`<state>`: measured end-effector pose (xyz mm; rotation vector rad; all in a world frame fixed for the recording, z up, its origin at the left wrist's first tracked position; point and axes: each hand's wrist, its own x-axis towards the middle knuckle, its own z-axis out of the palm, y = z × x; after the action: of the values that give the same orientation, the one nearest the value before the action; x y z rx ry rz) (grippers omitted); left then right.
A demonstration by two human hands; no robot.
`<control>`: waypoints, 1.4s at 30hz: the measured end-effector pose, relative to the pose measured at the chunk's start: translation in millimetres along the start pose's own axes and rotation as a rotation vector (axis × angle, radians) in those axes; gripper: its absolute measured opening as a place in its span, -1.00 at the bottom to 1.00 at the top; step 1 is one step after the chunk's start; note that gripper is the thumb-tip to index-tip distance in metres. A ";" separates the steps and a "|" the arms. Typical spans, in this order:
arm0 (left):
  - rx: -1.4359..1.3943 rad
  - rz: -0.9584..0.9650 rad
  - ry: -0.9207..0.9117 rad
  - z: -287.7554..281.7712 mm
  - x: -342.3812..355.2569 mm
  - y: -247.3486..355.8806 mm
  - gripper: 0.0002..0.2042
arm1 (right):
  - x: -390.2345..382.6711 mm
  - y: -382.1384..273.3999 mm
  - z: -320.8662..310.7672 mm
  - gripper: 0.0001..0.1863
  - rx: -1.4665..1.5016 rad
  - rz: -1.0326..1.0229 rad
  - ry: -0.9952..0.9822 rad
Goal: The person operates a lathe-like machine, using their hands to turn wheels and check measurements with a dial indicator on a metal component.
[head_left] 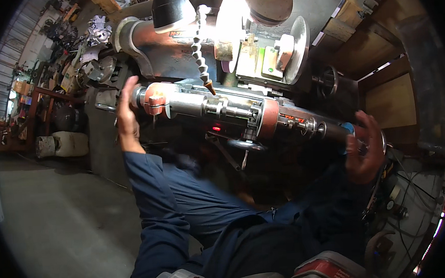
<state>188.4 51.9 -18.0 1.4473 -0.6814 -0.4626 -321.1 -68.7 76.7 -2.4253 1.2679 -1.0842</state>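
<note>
Across the bench machine runs a long metal spindle assembly (187,103), with a red clamp collar (157,98) at its left end. My left hand (128,119) stands upright beside that end, fingers stretched out and palm turned inward; whether it touches the metal I cannot tell. At the opposite end, my right hand (364,150) is raised with its fingers apart, next to a blue ring (348,128) on the dark cylindrical end. A shiny stepped shaft (226,109) sits in the middle, left of a second red collar (268,119). Neither hand visibly grips anything.
Below the second collar is a handwheel (247,145) with a projecting handle. A segmented coolant hose (200,53) hangs over the shaft, beneath a black lamp (172,10). Behind stands a large metal disc (298,50). Cluttered metal parts (99,32) lie at the far left.
</note>
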 end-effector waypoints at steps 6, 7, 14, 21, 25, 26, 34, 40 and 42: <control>0.469 0.034 -0.326 -17.1 51.2 -16.4 -0.60 | -36.2 70.7 -25.7 -0.58 -0.112 0.168 0.106; 0.570 0.048 -0.312 -21.7 52.6 -14.9 -0.59 | -38.1 74.1 -25.1 -0.57 -0.120 0.135 0.078; 0.545 0.555 0.123 44.5 -9.1 28.6 -0.62 | -37.6 42.5 16.6 -0.49 -0.155 -0.062 0.119; 0.730 0.618 -0.031 71.5 -22.2 39.7 -0.84 | -25.7 59.2 21.1 -0.66 -0.125 -0.047 0.076; 0.599 0.462 -0.042 76.9 2.5 36.9 -0.81 | 5.4 58.2 -15.4 -0.57 -0.093 0.051 0.073; 0.640 0.479 -0.035 73.7 9.0 33.8 -0.80 | 8.0 76.9 -27.3 -0.53 -0.108 0.025 0.254; 0.708 0.514 -0.040 87.0 34.2 46.0 -0.67 | 1.2 249.5 -22.7 -0.46 1.037 0.948 0.192; 0.660 0.484 -0.190 91.1 50.7 41.3 -0.61 | -4.8 214.1 -25.9 -0.44 1.146 1.070 0.322; 0.681 0.486 -0.230 91.1 50.4 44.6 -0.60 | 0.6 212.6 -29.8 -0.44 1.132 1.073 0.343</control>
<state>159.1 -45.2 32.5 1.7878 -1.4300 0.0001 -475.4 -194.9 -2.9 -0.6026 1.2139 -1.2820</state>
